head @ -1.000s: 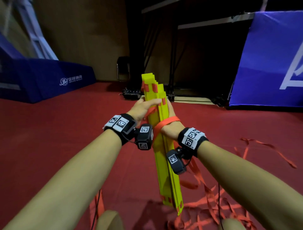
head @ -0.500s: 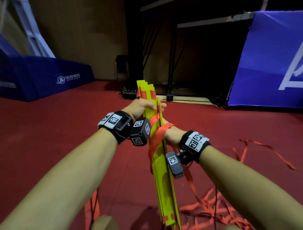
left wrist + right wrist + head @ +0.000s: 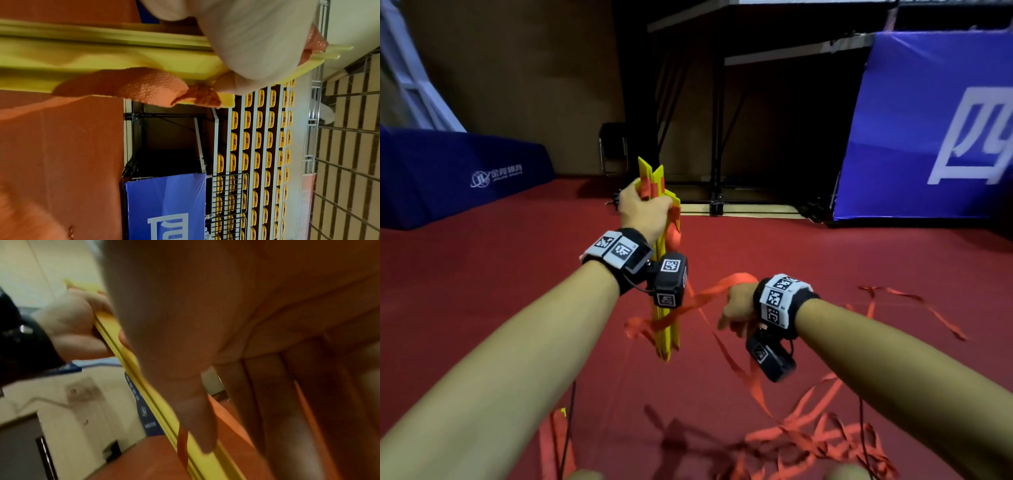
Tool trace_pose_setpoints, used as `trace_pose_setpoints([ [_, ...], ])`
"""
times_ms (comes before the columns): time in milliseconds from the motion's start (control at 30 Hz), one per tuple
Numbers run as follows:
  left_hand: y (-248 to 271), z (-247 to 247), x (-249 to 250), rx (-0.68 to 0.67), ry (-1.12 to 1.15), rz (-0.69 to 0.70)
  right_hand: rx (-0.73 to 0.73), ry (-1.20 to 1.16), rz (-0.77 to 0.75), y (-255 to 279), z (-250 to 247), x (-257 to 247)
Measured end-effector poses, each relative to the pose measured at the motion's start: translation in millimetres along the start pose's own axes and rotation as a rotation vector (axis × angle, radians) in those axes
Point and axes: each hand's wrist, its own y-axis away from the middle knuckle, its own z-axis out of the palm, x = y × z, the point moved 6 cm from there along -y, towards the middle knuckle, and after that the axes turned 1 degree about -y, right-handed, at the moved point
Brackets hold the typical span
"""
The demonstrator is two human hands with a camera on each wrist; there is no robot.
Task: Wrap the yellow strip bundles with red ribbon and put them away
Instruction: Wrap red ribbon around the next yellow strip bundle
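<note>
My left hand (image 3: 643, 209) grips the top of the yellow strip bundle (image 3: 666, 329), which hangs upright and edge-on above the red floor. A red ribbon (image 3: 702, 294) is knotted on the bundle just below that hand (image 3: 257, 40), as the ribbon (image 3: 148, 87) shows against the yellow bundle (image 3: 102, 53). The ribbon runs out to the right and lies looped over the back of my right hand (image 3: 738, 308). That hand (image 3: 205, 337) is well clear of the bundle (image 3: 156, 399), its fingers pointing down, fairly straight. A ribbon strand (image 3: 182, 446) crosses the bundle.
Loose red ribbons (image 3: 808, 438) are tangled on the floor at the lower right and trail away to the right (image 3: 914, 305). A dark blue pad (image 3: 465, 174) lies at the left, a blue banner (image 3: 928, 130) stands at the right, and black frame legs (image 3: 717, 137) are ahead.
My right hand left the bundle and swung down to the right, drawing the ribbon out with it. My left hand turned the bundle edge-on and holds it alone.
</note>
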Motion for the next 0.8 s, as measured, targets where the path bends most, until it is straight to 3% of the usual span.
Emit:
trace_pose_setpoints([
  [100,-8.5,-0.4,6.5,0.005,-0.017,-0.021,-0.086,0.141,0.058,10.7,-10.9,7.1],
  [167,-8.0,-1.7,6.8,0.015,-0.026,-0.051,-0.055,0.105,0.004,16.5,-30.4,-1.7],
  [333,11.5,18.0,14.3,-0.168,0.058,-0.071,0.407,-0.26,-0.333,25.1,-89.4,-49.6],
  [500,23.5,21.3,26.3,-0.244,0.198,-0.131,0.304,-0.51,-0.577,27.3,-75.9,-86.3],
  [633,22.6,5.0,32.2,-0.242,0.195,-0.123,0.34,-0.536,-0.698,39.1,-69.5,-96.4],
  [800,18.9,-7.4,26.8,-0.216,0.104,-0.101,0.474,-0.416,-0.664,40.1,-72.1,-98.3],
])
